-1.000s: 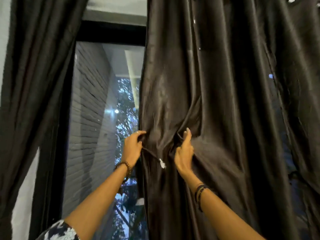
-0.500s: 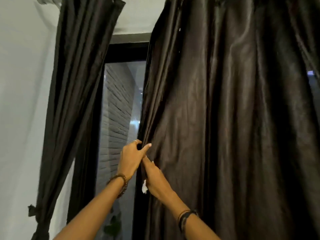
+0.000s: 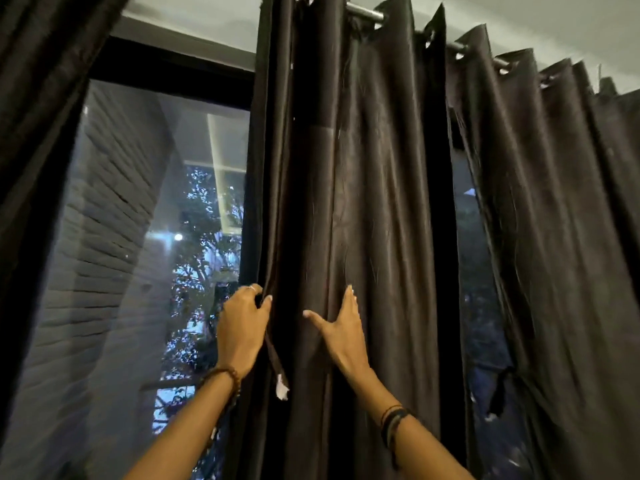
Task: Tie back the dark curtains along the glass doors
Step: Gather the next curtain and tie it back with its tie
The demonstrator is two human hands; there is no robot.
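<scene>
A dark, shiny curtain [image 3: 374, 202] hangs in folds from a metal rod [image 3: 367, 13] in front of the glass door [image 3: 149, 237]. My left hand [image 3: 242, 330] grips the curtain's left edge, fingers curled round it. A thin dark tie strap [image 3: 275, 365] with a white tag at its end dangles just below that hand. My right hand [image 3: 341, 330] lies flat on the curtain's front, fingers straight and thumb spread. Another dark curtain [image 3: 568, 237] hangs to the right, and a third [image 3: 38, 133] at the far left.
Through the glass I see a grey brick wall [image 3: 97, 271], trees and a light. A gap between the middle and right curtains shows more glass [image 3: 474, 271]. A dark strap [image 3: 500, 389] hangs in that gap. The black door frame [image 3: 173, 60] runs across the top.
My right hand has let go beside my left and moved right to lie flat on the curtain. My view has tilted upward, showing the rod.
</scene>
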